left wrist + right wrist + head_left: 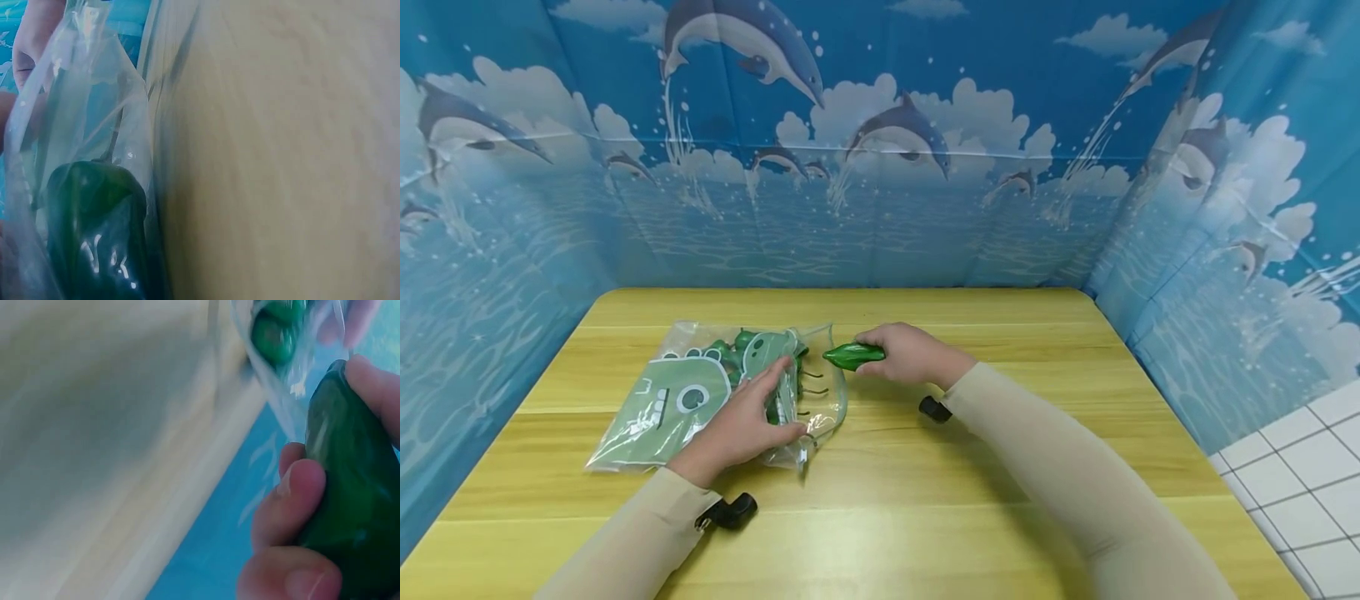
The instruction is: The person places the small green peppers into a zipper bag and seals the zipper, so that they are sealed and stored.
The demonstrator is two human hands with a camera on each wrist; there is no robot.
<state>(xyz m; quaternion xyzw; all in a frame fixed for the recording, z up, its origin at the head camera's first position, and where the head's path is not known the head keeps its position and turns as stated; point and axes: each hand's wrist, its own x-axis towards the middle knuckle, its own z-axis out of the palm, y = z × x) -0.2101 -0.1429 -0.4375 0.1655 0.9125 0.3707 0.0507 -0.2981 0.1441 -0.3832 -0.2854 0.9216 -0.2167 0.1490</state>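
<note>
Head view: my R hand (910,353) held the green pepper (853,357) at the bag's (640,429) R end; L hand (745,421) lay on bag, fingers apart.
L wrist view: bagged pepper (97,231) looked slick.
R wrist view: fingers clamped the green pepper's sides; prob. light, firm; mid-body hold was best.

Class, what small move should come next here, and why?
Probably the right hand should ease its green pepper into the bag: the narrow end points at the bag's mouth, the left hand rests on the bag, and the peppers inside lie with stems towards that mouth.
</note>
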